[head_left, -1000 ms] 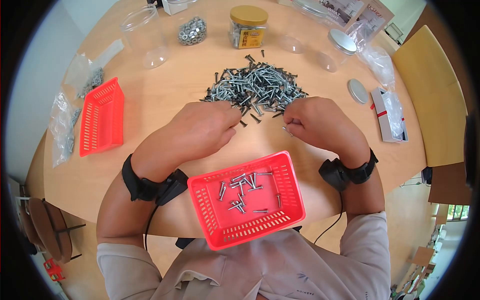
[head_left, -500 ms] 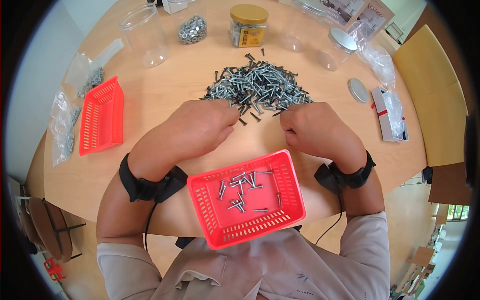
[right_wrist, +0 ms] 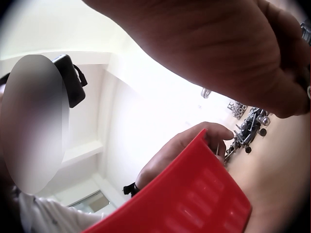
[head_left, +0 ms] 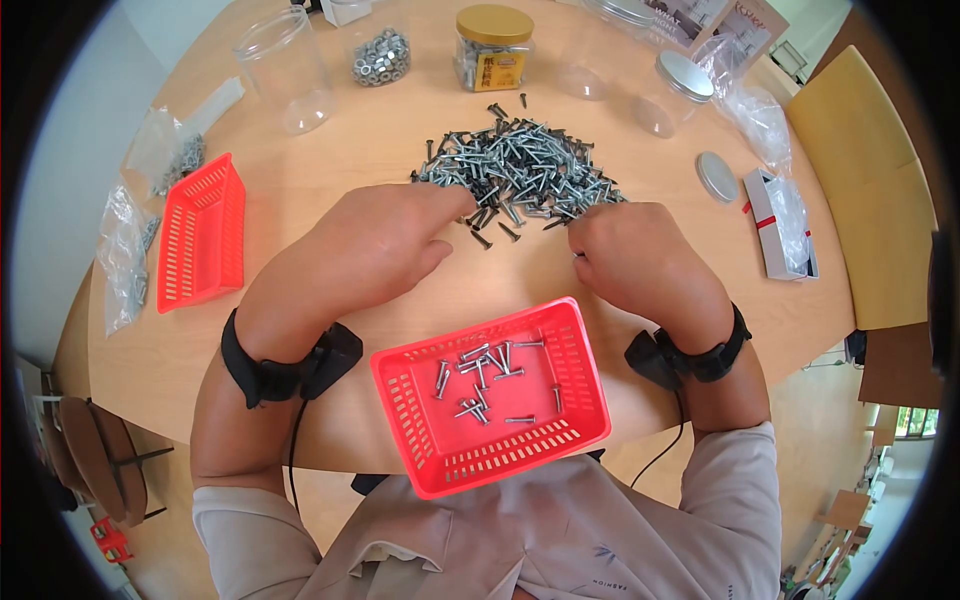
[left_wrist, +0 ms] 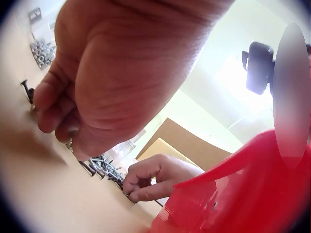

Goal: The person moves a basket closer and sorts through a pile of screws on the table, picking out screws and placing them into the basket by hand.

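A heap of silver and black screws (head_left: 530,165) lies on the table. At its near left edge is my left hand (head_left: 375,235), fingers curled and thumb apart from the forefinger. A shiny bit of a silver screw shows within its curled fingers (left_wrist: 65,119) in the left wrist view. My right hand (head_left: 640,250) is at the heap's near right edge, thumb and fingers pinching a silver screw (head_left: 578,257), mostly hidden. Nearest me a red basket (head_left: 590,400) tilts over the table's edge, with several silver screws (head_left: 485,365) inside.
Another red basket (head_left: 235,235) stands at the left beside plastic bags (head_left: 122,250). Behind the heap are a jar of nuts (head_left: 381,58), a gold-lidded jar (head_left: 495,50) and clear jars (head_left: 300,90). A loose lid (head_left: 716,177) and a white box (head_left: 775,225) lie at the right.
My left hand has shifted slightly forward and left, its thumb parting from the forefinger. My right hand has turned a little, so less of its screw shows. The basket's screws look unchanged.
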The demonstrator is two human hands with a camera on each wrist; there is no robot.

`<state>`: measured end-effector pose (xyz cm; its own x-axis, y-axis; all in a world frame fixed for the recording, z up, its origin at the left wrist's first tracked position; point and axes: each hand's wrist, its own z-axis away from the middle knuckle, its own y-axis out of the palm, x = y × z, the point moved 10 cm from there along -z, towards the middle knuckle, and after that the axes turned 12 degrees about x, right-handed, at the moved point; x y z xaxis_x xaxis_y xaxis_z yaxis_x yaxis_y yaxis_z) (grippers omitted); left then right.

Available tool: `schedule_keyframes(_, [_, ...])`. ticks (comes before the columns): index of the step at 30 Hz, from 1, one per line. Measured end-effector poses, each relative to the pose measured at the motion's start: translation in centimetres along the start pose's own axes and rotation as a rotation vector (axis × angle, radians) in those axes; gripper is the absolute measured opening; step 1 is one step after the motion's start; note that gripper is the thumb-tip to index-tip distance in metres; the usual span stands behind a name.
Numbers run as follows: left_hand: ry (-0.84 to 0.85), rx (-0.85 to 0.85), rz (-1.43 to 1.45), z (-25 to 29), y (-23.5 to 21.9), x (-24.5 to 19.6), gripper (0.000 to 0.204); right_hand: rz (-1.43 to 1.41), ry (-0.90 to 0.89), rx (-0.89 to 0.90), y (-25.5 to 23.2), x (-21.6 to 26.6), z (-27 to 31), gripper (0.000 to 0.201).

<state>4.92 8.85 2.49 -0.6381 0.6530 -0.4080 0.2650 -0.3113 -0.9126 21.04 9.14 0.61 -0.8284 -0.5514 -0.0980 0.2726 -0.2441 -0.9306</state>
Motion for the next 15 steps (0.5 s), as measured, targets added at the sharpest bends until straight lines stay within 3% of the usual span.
schedule_keyframes(11, [0.035,-0.042,0.002,1.2,-3.0,-2.5,0.041,0.08,0.037,-0.032,-0.4,0.1,0.7,0.011])
schedule_keyframes(15, [0.066,0.014,0.029,1.8,-3.2,-4.5,0.045,0.087,-0.013,-0.089,-0.4,0.5,0.7,0.011])
